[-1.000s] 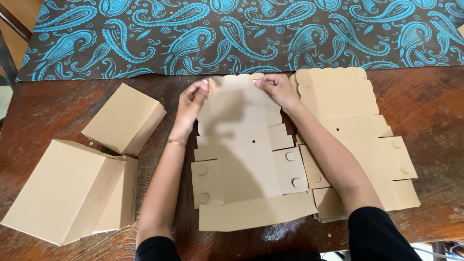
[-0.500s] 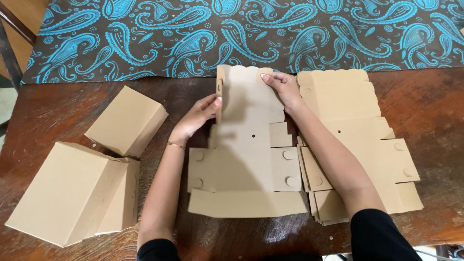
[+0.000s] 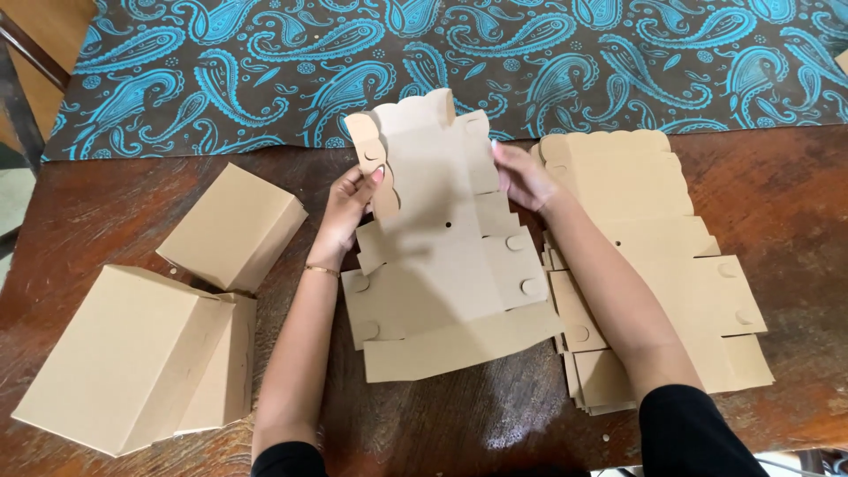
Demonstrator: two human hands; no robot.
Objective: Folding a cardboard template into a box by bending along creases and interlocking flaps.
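A flat brown cardboard box blank (image 3: 442,256) lies on the wooden table (image 3: 777,168) in front of me, its far end lifted and bent upward. My left hand (image 3: 349,208) grips the blank's left side flap and folds it inward. My right hand (image 3: 521,177) holds the right side flap near the top. The scalloped top edge of the blank stands tilted above the table. Just to the right, partly under my right forearm, lies a stack of flat box blanks (image 3: 662,256).
Three folded brown boxes sit at the left: a small one (image 3: 231,227), a large one (image 3: 124,358) and another (image 3: 221,371) tucked behind it. A dark cloth with blue paisley pattern (image 3: 530,53) covers the far side. The table's near edge runs along the bottom.
The far part of the blank has been raised from flat to upright. Both side flaps are now bent inward under my hands, which moved slightly toward me.
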